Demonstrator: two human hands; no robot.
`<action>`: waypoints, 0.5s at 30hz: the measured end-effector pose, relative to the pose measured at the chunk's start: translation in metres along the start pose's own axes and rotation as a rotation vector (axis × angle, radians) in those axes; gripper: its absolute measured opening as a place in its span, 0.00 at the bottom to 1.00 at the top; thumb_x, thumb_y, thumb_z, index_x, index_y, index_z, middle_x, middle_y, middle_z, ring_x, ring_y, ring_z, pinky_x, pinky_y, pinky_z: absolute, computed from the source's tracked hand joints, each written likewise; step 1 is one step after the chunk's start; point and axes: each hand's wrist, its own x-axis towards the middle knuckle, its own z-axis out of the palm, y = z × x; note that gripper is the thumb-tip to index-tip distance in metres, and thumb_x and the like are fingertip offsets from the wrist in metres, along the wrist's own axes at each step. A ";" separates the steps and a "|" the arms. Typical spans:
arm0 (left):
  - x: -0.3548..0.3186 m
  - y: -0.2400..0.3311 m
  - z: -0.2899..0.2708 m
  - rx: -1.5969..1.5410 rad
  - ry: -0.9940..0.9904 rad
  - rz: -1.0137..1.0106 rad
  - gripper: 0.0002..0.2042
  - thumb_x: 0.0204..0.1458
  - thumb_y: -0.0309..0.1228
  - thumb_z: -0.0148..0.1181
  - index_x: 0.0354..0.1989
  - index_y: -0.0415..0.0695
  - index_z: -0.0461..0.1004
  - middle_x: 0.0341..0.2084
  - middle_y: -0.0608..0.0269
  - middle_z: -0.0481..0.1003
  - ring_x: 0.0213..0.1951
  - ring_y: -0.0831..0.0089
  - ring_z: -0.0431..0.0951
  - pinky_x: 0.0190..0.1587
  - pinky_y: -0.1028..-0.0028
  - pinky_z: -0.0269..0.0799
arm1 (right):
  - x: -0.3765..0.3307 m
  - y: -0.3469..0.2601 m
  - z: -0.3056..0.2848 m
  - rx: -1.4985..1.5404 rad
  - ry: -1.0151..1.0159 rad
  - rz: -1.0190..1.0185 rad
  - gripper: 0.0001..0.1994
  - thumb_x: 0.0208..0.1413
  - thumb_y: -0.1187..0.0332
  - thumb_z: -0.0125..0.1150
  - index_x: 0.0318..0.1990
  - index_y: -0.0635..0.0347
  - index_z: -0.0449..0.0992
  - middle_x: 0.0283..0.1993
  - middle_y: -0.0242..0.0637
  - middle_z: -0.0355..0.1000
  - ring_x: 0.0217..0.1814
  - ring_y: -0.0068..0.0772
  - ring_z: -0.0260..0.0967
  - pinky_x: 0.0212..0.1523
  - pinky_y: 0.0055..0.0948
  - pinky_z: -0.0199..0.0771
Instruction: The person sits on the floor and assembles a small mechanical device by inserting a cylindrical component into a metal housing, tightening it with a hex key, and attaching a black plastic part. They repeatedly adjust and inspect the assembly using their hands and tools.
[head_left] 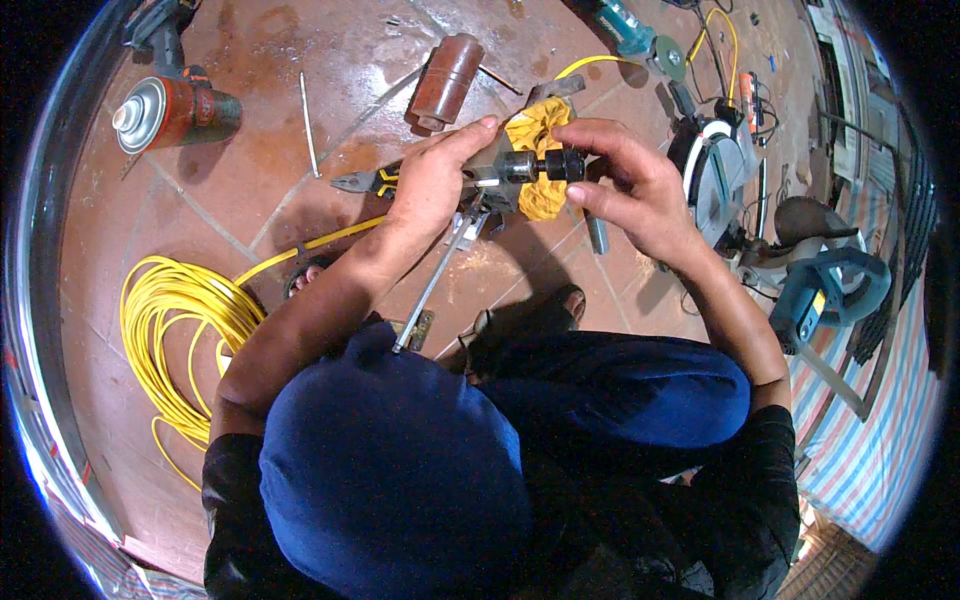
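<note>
Parted right-hand fingers (612,137) straddle a black knob (566,165), grip unclear — at its nine o'clock, the left hand (430,175) touches a grey block (488,164), hold hidden.

Both elbows (773,375) before me bend behind the fingers (612,137): left hand (432,178), one digit (477,134) outstretched, the rest mostly hidden; right hand (650,190) opposite, thumb (607,206) and index finger curved, tips apart.

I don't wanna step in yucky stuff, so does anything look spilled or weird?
Maybe the dark blotches on the floor tiles, near the picture's top: they look like stains, but I can't tell from what. The yellow cloth near the right hand is crumpled, too.
</note>
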 end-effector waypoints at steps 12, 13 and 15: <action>-0.011 0.001 -0.006 -0.052 -0.143 -0.070 0.20 0.64 0.46 0.57 0.46 0.38 0.78 0.31 0.62 0.80 0.30 0.76 0.78 0.33 0.74 0.74 | -0.001 -0.002 0.005 0.102 0.031 0.135 0.21 0.63 0.66 0.63 0.62 0.61 0.71 0.61 0.39 0.70 0.59 0.34 0.72 0.58 0.32 0.75; -0.014 0.002 -0.008 -0.031 -0.185 -0.070 0.21 0.64 0.47 0.57 0.46 0.38 0.78 0.30 0.62 0.79 0.27 0.76 0.78 0.29 0.75 0.73 | 0.000 -0.004 0.007 0.177 0.041 0.191 0.22 0.62 0.66 0.64 0.62 0.60 0.71 0.58 0.37 0.71 0.57 0.30 0.72 0.56 0.30 0.74; -0.018 0.003 -0.009 0.006 -0.232 -0.058 0.21 0.63 0.49 0.57 0.44 0.40 0.77 0.27 0.63 0.78 0.22 0.77 0.76 0.22 0.77 0.69 | 0.000 -0.008 0.010 0.323 0.059 0.297 0.23 0.61 0.65 0.66 0.62 0.60 0.71 0.53 0.33 0.73 0.53 0.23 0.70 0.53 0.26 0.71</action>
